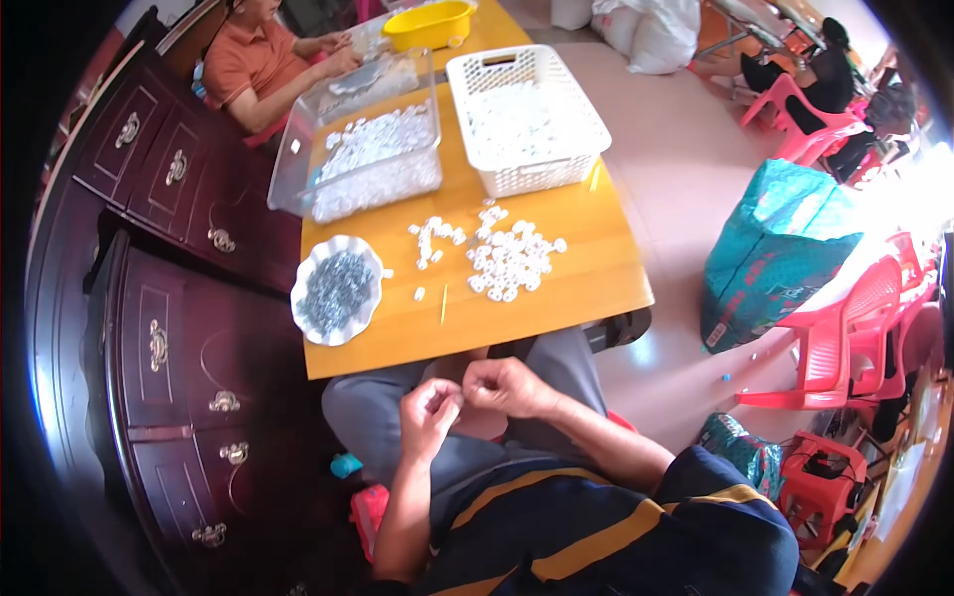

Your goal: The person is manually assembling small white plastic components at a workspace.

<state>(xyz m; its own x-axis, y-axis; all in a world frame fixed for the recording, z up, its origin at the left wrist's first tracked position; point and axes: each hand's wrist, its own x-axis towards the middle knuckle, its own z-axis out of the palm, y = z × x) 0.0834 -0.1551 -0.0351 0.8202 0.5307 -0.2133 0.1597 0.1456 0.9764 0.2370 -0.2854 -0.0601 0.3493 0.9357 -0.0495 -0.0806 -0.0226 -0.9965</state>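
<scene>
Above my lap, just off the table's near edge, my left hand (431,413) and my right hand (506,385) meet with fingers pinched. Whatever they hold is too small to make out. On the wooden table (586,273) in front of them lies a pile of small white round plastic pieces (512,260). A smaller scatter of white pieces (434,238) sits to its left. Closer to me is a thin yellow stick (444,304). At the left edge, a white wavy-rimmed bowl (375,266) holds many small dark grey-blue parts (340,292).
Farther back stand a clear plastic bin (290,171) of white pieces, a white perforated basket (545,173) and a yellow tub (427,26). A co-worker (260,60) sits at far left. Dark wooden cabinets (164,328) line the left; a teal bag (760,263) and red chairs (830,348) stand right.
</scene>
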